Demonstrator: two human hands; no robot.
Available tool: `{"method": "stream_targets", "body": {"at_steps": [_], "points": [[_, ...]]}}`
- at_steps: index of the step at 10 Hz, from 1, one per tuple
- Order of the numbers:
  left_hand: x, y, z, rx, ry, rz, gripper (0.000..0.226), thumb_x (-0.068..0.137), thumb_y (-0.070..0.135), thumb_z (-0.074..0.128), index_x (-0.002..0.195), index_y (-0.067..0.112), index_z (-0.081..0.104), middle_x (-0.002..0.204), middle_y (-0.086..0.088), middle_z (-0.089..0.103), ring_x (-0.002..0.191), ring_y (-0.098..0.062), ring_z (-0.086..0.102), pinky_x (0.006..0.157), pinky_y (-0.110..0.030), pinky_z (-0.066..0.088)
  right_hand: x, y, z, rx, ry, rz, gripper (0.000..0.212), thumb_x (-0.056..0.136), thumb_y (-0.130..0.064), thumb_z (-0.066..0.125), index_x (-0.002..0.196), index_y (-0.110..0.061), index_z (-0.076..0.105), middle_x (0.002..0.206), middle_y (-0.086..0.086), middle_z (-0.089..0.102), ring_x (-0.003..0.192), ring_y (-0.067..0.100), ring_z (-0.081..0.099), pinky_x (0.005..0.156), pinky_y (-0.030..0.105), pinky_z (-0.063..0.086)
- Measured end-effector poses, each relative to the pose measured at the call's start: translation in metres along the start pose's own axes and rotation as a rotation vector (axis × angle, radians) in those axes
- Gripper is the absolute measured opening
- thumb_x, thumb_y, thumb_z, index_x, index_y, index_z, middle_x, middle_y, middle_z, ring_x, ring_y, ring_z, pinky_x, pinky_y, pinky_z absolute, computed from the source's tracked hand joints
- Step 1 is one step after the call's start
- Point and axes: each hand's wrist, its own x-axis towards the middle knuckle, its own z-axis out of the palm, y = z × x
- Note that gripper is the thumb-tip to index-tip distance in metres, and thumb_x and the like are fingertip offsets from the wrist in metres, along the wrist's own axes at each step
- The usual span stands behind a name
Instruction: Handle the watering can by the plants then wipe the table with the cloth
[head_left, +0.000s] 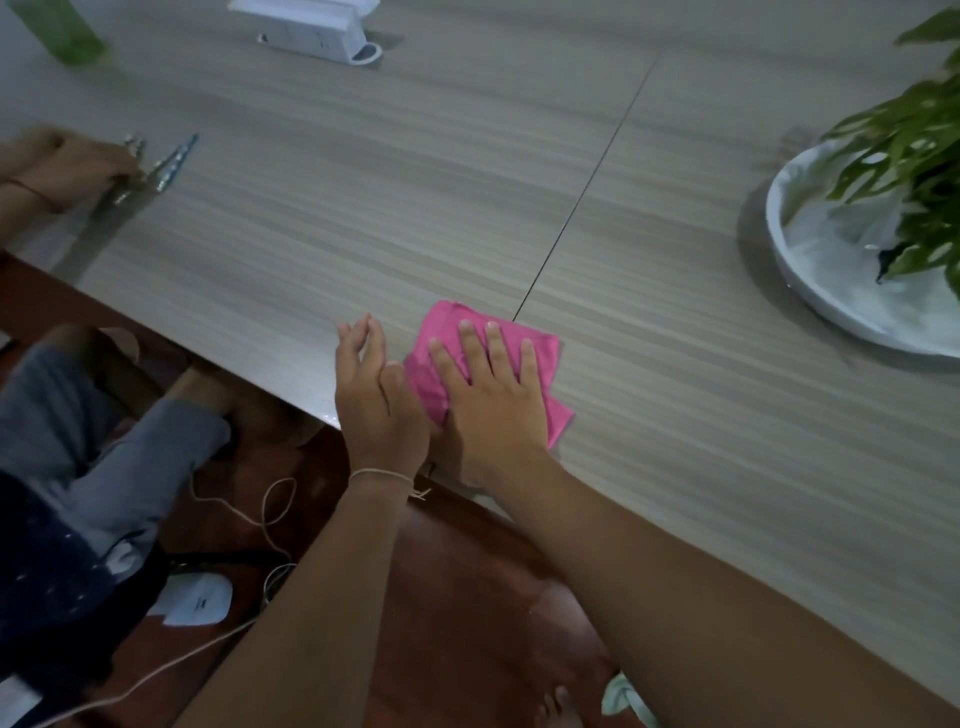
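Pale wood-grain table fills most of the view, with a thin dark seam running away from the hands toward the far side. At the near end of that seam lies a pink cloth, folded and flat on the tabletop close to the near edge. The right hand lies palm-down on top of the cloth, fingers straight and slightly spread, pressing it against the surface; the cloth shows beyond the fingertips and to the right of the hand. The left hand is just beside it on the left, at the table's edge, fingers straight and relaxed, holding nothing; its thumb side touches or nearly touches the cloth and the right hand, which of the two cannot be told. A thin string band circles the left wrist.

Well to the right of the hands and farther away, a white bowl holds a green plant. Far ahead of the hands sits a white power strip. Far to the left, another person's hand rests on the table beside some blurred metallic items. Below the table edge, left of the hands, cables lie on a reddish-brown floor.
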Motion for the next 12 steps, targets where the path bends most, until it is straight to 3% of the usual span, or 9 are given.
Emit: {"method": "stream_targets", "body": {"at_steps": [1,2,3,4,6,8,10,11,12], "points": [[-0.001,0.010,0.001,0.014,-0.005,0.009,0.060,0.088,0.014,0.026,0.144,-0.003,0.040,0.156,-0.015,0.036,0.149,-0.020,0.023,0.111,-0.001,0.010,-0.016,0.014,-0.001,0.089,0.057,-0.002,0.086,0.096,-0.071,0.034,0.164,-0.035,-0.005,0.172,0.006,-0.015,0.158,0.034,-0.016,0.123,0.062,-0.010],[-0.002,0.019,0.010,0.055,-0.096,0.088,0.061,0.088,0.015,0.025,0.145,-0.004,0.038,0.156,-0.017,0.034,0.150,-0.022,0.022,0.114,-0.006,0.010,-0.047,0.041,-0.002,0.142,0.079,0.050,0.083,0.093,-0.079,0.016,0.164,-0.039,0.007,0.174,0.003,-0.005,0.160,0.029,-0.011,0.123,0.058,-0.015],[-0.009,0.023,0.024,0.089,-0.212,0.155,0.061,0.089,0.014,0.027,0.147,-0.003,0.036,0.157,-0.016,0.032,0.150,-0.021,0.020,0.113,-0.003,0.006,-0.085,0.085,-0.002,0.132,0.105,0.103,0.080,0.094,-0.078,0.021,0.164,-0.038,0.018,0.174,0.001,0.004,0.160,0.027,-0.004,0.125,0.058,-0.010],[-0.019,0.026,0.037,0.131,-0.299,0.227,0.061,0.091,0.017,0.028,0.148,-0.001,0.034,0.158,-0.015,0.031,0.150,-0.021,0.020,0.114,-0.004,0.006,-0.129,0.129,-0.003,0.110,0.115,0.175,0.079,0.095,-0.077,0.026,0.163,-0.037,0.025,0.173,0.001,0.013,0.160,0.028,0.007,0.126,0.061,0.006],[-0.048,0.035,0.064,0.351,-0.573,0.523,0.060,0.097,0.030,0.029,0.147,-0.002,0.037,0.158,-0.017,0.032,0.151,-0.027,0.018,0.123,-0.039,0.019,-0.206,0.180,0.000,0.055,0.077,0.254,0.080,0.096,-0.078,0.024,0.164,-0.036,0.023,0.173,0.002,0.015,0.160,0.028,0.009,0.126,0.061,0.011],[-0.054,0.034,0.070,0.522,-0.599,0.614,0.059,0.096,0.034,0.037,0.142,-0.003,0.046,0.153,-0.020,0.039,0.147,-0.033,0.030,0.117,-0.051,0.030,-0.210,0.181,-0.002,0.058,0.090,0.255,0.079,0.097,-0.077,0.022,0.163,-0.034,0.026,0.173,0.004,0.017,0.160,0.029,0.009,0.125,0.063,0.013],[-0.066,0.051,0.069,0.610,-0.632,0.590,0.065,0.096,0.037,0.028,0.145,-0.006,0.039,0.154,-0.024,0.035,0.147,-0.036,0.027,0.119,-0.051,0.025,-0.210,0.184,-0.001,0.083,0.059,0.231,0.080,0.098,-0.076,0.023,0.165,-0.032,0.020,0.173,0.005,0.011,0.161,0.029,0.001,0.125,0.063,0.005],[-0.095,0.085,0.076,0.464,-0.614,0.558,0.064,0.098,0.037,0.028,0.147,-0.003,0.036,0.156,-0.021,0.032,0.149,-0.032,0.023,0.122,-0.048,0.023,-0.217,0.185,-0.010,0.162,0.130,0.179,0.076,0.102,-0.067,0.022,0.166,-0.027,0.014,0.174,0.003,0.013,0.161,0.024,-0.003,0.127,0.059,-0.001],[-0.146,0.131,0.105,0.261,-0.678,0.619,0.061,0.100,0.038,0.030,0.149,0.002,0.035,0.158,-0.017,0.031,0.150,-0.025,0.022,0.122,-0.043,0.022,-0.254,0.207,-0.013,0.277,0.368,0.253,0.067,0.105,-0.053,0.031,0.163,-0.020,0.031,0.170,0.005,0.028,0.160,0.026,0.013,0.128,0.057,0.009]]}}
